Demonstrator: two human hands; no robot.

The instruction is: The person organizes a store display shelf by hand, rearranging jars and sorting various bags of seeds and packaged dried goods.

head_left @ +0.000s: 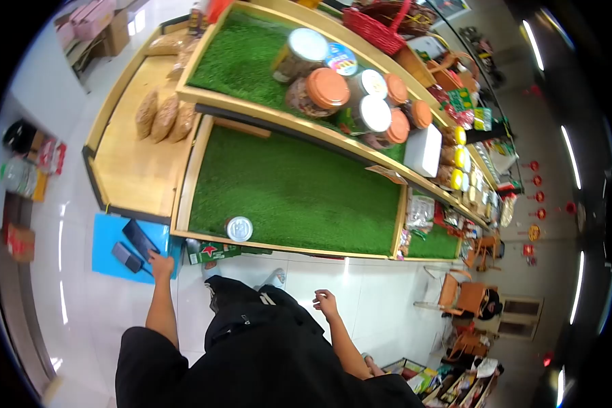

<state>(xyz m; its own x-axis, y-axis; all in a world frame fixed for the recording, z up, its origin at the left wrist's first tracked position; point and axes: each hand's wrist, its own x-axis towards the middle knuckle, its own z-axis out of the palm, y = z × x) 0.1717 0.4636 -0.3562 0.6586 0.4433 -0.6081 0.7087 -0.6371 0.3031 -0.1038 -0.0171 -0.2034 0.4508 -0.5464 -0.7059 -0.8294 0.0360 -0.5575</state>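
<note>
My left hand [160, 264] is at the lower right end of a flat black phone [140, 238], its fingers closed on the phone's edge. Beside the phone is a smaller dark grey block [126, 257] with a short cable. Both appear over a bright blue box or lid [109, 234]. Hanging free over the white floor, my right hand [325, 302] has its fingers loosely bent and apart, with nothing in them. Near the front edge of the green turf shelf [292, 180] stands one can with a silver lid [239, 229].
An upper turf tier holds several jars with orange lids [328, 87] and white lids [307, 45]. Bags of brown grains [164, 119] lie on the wooden shelf [132, 163] at left. A green carton [211, 251] sits below the front edge. Chairs [455, 294] stand further right.
</note>
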